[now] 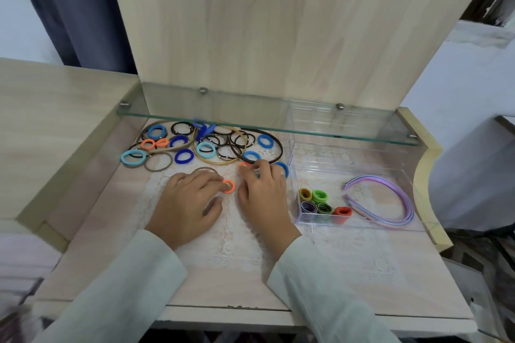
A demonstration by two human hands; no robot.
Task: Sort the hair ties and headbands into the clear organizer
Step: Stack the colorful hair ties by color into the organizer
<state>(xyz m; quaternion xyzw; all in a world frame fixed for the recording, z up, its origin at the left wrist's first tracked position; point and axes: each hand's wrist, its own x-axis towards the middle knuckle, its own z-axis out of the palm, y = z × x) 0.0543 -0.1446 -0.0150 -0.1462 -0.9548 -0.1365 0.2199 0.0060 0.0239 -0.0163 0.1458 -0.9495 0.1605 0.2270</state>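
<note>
On a pale wooden shelf [106, 237], loose hair ties [206, 145] lie at the back. The left hand [192, 200] rests near-straight fingers on an orange hair tie [229, 186]. The right hand [262, 192] bends its fingertips over a second orange tie [244, 165]; I cannot tell whether it grips. The clear organizer [320, 164] stands just right, holding pastel headbands [390, 203].

A glass shelf [250, 108] juts from the pale wooden panel [278, 22] above a lace mat [237, 253], dark curtain [69, 8] at left.

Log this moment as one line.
left hand touches orange hair tie | right hand touches second orange tie | organizer holds rolled ties, purple headbands | loose pile unsorted
</note>
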